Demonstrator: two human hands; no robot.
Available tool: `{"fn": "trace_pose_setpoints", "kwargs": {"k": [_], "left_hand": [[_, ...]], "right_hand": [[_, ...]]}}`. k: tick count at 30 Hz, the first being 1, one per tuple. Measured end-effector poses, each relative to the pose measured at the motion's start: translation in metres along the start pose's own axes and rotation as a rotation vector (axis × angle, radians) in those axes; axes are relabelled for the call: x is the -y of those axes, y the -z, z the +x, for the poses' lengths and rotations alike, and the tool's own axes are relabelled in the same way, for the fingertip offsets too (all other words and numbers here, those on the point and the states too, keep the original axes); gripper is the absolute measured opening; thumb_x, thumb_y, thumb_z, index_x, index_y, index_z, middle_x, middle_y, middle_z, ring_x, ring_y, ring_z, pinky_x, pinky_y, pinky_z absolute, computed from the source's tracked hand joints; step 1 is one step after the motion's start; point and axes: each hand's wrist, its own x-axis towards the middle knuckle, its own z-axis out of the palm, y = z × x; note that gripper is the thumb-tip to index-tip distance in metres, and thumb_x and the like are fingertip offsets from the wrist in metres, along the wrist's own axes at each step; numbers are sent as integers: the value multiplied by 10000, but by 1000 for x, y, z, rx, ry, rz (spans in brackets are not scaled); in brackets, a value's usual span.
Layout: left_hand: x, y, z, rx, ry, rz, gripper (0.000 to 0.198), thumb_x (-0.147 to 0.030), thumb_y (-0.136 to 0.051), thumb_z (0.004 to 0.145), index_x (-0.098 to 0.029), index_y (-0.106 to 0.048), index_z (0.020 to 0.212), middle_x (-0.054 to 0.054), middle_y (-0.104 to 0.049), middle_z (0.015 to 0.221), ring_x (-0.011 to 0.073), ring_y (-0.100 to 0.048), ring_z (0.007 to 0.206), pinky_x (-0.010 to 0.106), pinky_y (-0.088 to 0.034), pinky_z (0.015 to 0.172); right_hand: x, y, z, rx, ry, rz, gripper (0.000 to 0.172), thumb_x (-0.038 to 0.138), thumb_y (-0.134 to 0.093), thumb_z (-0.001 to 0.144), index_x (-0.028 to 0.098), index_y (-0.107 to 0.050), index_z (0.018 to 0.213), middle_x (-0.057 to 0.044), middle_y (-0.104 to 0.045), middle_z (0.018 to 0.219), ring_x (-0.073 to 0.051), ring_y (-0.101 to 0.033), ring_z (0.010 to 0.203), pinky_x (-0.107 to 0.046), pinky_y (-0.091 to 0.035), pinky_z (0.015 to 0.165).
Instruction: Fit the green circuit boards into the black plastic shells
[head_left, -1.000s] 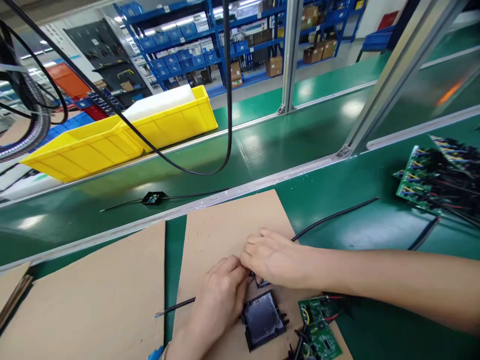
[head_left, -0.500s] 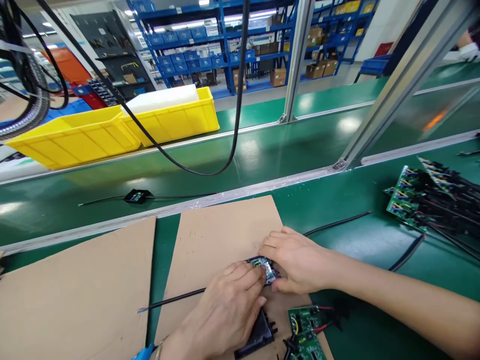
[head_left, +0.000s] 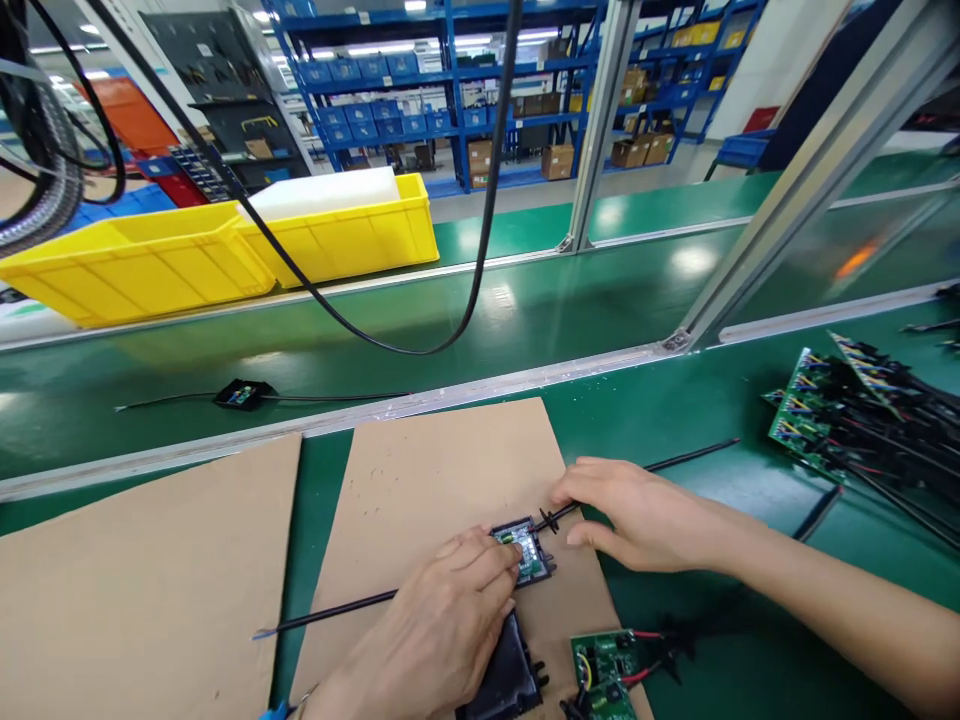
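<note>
A small circuit board (head_left: 528,556) sits in a shallow black plastic case on brown cardboard (head_left: 450,450). My left hand (head_left: 450,610) holds the case from the left, its fingertips pressed on the board. A black cable (head_left: 337,609) runs out leftward from beneath that hand. From the case's upper right comes another black cable (head_left: 694,455), with a spiky black cable grommet (head_left: 549,520) near the case. My right hand (head_left: 637,510) lies over this cable, fingers and thumb apart; whether it touches the cable is unclear. Another black case (head_left: 504,672) lies below, partly hidden by my left hand.
Green circuit boards (head_left: 604,670) with red and black wires lie at the lower right. A pile of wired boards (head_left: 810,410) sits farther right. Another cardboard sheet (head_left: 150,570) is at left. Beyond the metal rail (head_left: 480,385) lies a cabled unit (head_left: 244,394); yellow bins (head_left: 135,275) stand behind.
My right hand has moved right, off the case, and its thumb and fingers have spread, uncovering the grommet and cable. My left hand stays on the board. The view has shifted slightly.
</note>
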Motion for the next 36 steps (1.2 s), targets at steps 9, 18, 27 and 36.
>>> {"fn": "trace_pose_setpoints", "kwargs": {"k": [9, 18, 27, 36], "left_hand": [[-4, -7, -1, 56, 69, 66, 443, 6, -396, 856, -170, -522, 1243, 62, -611, 1156, 230, -544, 1066, 451, -424, 1055], [-1, -17, -2, 12, 62, 115, 706, -41, -430, 787, -104, -287, 1476, 141, -600, 1168, 290, -564, 1037, 498, -508, 941], [1, -13, 0, -15, 66, 97, 695, -16, -409, 785, -127, -307, 1464, 134, -618, 1165, 288, -562, 1118, 479, -495, 983], [-15, -17, 12, 12, 50, 284, 652, -2, -397, 679, -8, -446, 1329, 183, -573, 1055, 342, -555, 1032, 507, -556, 861]], "right_hand": [[22, -15, 12, 88, 57, -90, 174, 24, -459, 805, 169, -554, 781, -32, -591, 781, -163, -519, 738, -262, -417, 713], [26, -16, 15, 111, -23, -154, 136, 95, -481, 811, 171, -594, 811, -50, -648, 827, -188, -576, 789, -276, -423, 694], [21, -7, 20, 192, -8, -154, 168, 67, -546, 694, 171, -641, 786, -42, -684, 833, -202, -635, 818, -264, -429, 666], [32, -8, 39, 285, -111, -249, 162, 205, -620, 697, 138, -717, 809, -123, -692, 757, -255, -654, 749, -307, -440, 628]]}}
